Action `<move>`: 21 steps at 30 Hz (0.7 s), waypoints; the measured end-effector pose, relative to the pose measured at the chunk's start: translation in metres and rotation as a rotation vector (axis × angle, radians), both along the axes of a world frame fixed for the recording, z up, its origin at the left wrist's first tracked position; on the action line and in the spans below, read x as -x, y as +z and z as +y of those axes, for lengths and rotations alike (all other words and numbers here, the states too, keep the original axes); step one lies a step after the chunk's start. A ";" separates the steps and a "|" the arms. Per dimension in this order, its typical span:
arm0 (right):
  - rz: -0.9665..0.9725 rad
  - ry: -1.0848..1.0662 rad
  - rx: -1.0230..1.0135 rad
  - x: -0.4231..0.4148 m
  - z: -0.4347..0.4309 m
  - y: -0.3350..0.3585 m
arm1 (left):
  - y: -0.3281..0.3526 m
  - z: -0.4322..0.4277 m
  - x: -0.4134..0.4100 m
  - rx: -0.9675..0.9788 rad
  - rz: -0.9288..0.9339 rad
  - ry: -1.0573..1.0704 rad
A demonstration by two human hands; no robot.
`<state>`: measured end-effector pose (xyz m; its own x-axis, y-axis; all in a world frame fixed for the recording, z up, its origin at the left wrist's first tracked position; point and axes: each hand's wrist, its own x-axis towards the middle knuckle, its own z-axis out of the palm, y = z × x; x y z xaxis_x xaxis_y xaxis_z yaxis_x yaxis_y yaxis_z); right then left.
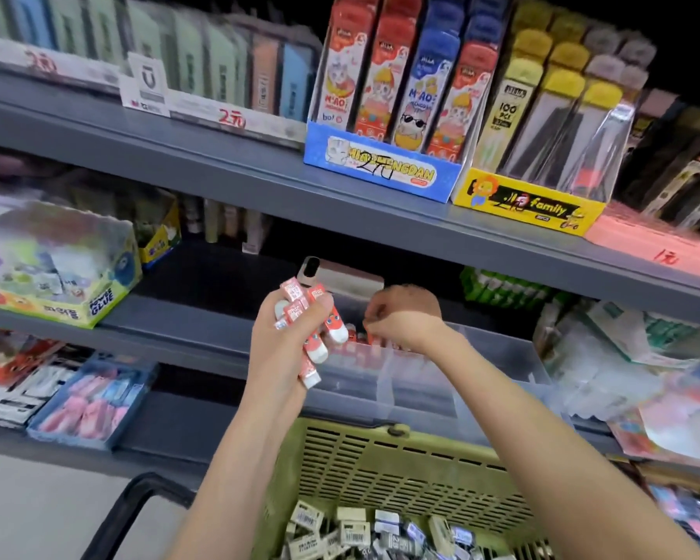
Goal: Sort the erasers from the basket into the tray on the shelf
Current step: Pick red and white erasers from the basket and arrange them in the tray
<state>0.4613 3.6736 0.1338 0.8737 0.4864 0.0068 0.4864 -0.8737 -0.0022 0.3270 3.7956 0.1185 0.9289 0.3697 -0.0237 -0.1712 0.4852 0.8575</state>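
My left hand [283, 337] grips a bundle of several red-and-white erasers [314, 321], held up in front of the middle shelf. My right hand [405, 317] is curled, knuckles up, reaching down into the clear plastic tray [498, 357] on the shelf; whether its fingertips pinch an eraser is hidden. More red erasers [354, 337] lie inside the tray behind its front wall. Below my arms stands the green basket [401, 458], holding several white, black and blue wrapped erasers [352, 531].
A grey shelf edge [170, 329] runs behind the tray. A yellow glue box [57, 272] sits left, a blue bin of pink items [94, 402] lower left, clear packets [631, 357] right. Boxes of pencil leads [393, 95] stand on the upper shelf.
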 end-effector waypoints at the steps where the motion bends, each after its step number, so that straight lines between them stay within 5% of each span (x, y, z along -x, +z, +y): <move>1: -0.030 0.063 0.078 -0.001 0.001 -0.001 | -0.003 0.001 0.000 0.006 0.007 -0.016; 6: -0.156 0.212 0.347 -0.007 0.000 -0.007 | -0.009 0.006 0.001 0.085 0.029 -0.031; 11: -0.124 0.108 0.356 -0.001 0.008 -0.006 | -0.011 0.005 0.002 0.111 0.026 0.008; 14: -0.115 0.127 -0.043 0.019 0.005 0.008 | -0.011 0.006 0.003 0.139 0.017 0.018; 17: 0.407 0.144 -0.743 0.059 0.003 0.033 | -0.010 0.005 0.003 0.133 -0.006 0.032; 19: 0.555 0.193 -0.818 0.085 0.003 0.039 | -0.010 0.004 0.003 0.143 -0.025 0.065; 21: 0.506 0.174 -0.833 0.101 0.006 0.036 | -0.011 0.002 0.003 0.132 -0.023 0.087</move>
